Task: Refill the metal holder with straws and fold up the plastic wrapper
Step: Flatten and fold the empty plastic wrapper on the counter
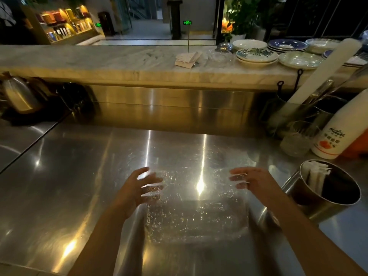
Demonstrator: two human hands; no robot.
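A clear plastic wrapper (196, 214) is spread out between my hands over the steel counter (59, 186), crinkled and shiny. My left hand (139, 188) holds its left upper edge with fingers spread. My right hand (251, 181) pinches its right upper edge. At the right stands the round metal holder (336, 204), tilted toward me, with several paper-wrapped straws (316, 176) upright inside against its left wall.
A white bottle with an orange label (336, 132) and a glass cup (296, 138) stand behind the holder. A utensil bin with a white roll (318, 76) leans at the back right. Stacked plates (256, 55) sit on the marble ledge. A metal kettle (18, 94) is at the left.
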